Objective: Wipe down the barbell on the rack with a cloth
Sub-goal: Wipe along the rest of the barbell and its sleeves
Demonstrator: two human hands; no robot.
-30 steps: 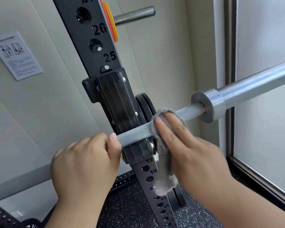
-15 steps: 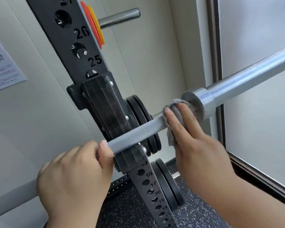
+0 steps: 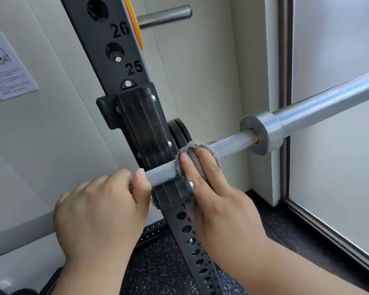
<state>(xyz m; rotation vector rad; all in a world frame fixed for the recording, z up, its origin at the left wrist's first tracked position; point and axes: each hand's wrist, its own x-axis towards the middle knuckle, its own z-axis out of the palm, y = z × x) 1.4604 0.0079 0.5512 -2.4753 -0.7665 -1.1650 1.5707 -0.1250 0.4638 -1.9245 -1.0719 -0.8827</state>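
Note:
The silver barbell (image 3: 232,143) runs from lower left to upper right and rests in the black hook (image 3: 170,193) of the dark numbered rack upright (image 3: 115,47). Its collar (image 3: 262,133) and thick sleeve (image 3: 332,96) lie to the right. My left hand (image 3: 100,211) is closed around the shaft just left of the hook. My right hand (image 3: 217,192) presses a grey cloth (image 3: 194,155) around the knurled shaft just right of the hook; the cloth's lower part is hidden behind my fingers.
A steel storage peg (image 3: 164,17) with orange plates (image 3: 134,30) juts from the upright at the top. Black plates (image 3: 179,133) sit behind the hook. A paper notice (image 3: 6,69) hangs on the left wall. A framed glass panel (image 3: 337,167) is at the right above speckled rubber floor (image 3: 158,271).
My right hand has slid the cloth left along the shaft, from against the collar back to beside the hook. My left hand has kept its grip on the bar.

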